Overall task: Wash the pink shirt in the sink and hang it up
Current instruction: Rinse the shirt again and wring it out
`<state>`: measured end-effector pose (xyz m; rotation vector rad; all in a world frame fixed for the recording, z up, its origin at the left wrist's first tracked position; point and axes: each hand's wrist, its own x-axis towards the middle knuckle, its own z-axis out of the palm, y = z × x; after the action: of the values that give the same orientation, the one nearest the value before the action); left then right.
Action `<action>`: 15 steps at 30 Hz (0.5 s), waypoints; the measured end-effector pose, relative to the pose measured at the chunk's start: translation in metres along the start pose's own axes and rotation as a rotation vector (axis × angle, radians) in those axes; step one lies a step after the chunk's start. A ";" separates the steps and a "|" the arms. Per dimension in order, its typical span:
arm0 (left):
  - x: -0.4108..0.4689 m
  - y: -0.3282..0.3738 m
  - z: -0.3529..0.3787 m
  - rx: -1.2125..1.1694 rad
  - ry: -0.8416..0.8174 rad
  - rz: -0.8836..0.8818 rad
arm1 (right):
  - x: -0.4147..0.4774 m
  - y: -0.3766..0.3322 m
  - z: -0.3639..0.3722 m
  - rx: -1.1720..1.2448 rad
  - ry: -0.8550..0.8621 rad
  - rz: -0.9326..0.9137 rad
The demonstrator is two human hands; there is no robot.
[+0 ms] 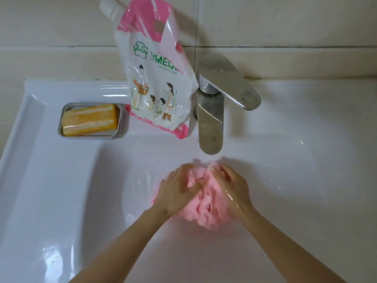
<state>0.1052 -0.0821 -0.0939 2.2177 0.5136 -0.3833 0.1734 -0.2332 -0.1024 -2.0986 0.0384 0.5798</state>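
Note:
The pink shirt (206, 207) is bunched into a wet ball in the white sink (81, 201), just below the spout of the metal tap (210, 123). My left hand (177, 193) grips its left side with curled fingers. On the right side, my right hand (232, 188) grips the cloth too, fingers dug into the folds. Both hands are blurred by motion. Most of the shirt is hidden between them.
A yellow bar of soap (89, 120) lies in a metal dish (121, 127) on the sink's back ledge at the left. A white and pink detergent pouch (157, 78) leans against the tiled wall beside the tap. The tap's lever (228, 80) points right.

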 end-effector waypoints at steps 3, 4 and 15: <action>-0.027 0.001 -0.024 -0.112 0.036 -0.031 | -0.024 -0.009 -0.021 0.031 -0.002 -0.079; -0.031 -0.001 -0.024 -0.043 0.096 -0.012 | -0.028 -0.008 -0.023 -0.170 0.052 -0.150; -0.043 -0.034 0.054 0.520 -0.051 0.140 | -0.027 0.066 0.027 -0.900 -0.002 -0.598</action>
<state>0.0457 -0.1141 -0.1308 2.7148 0.2435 -0.5442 0.1230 -0.2540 -0.1556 -2.7661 -0.9796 0.2306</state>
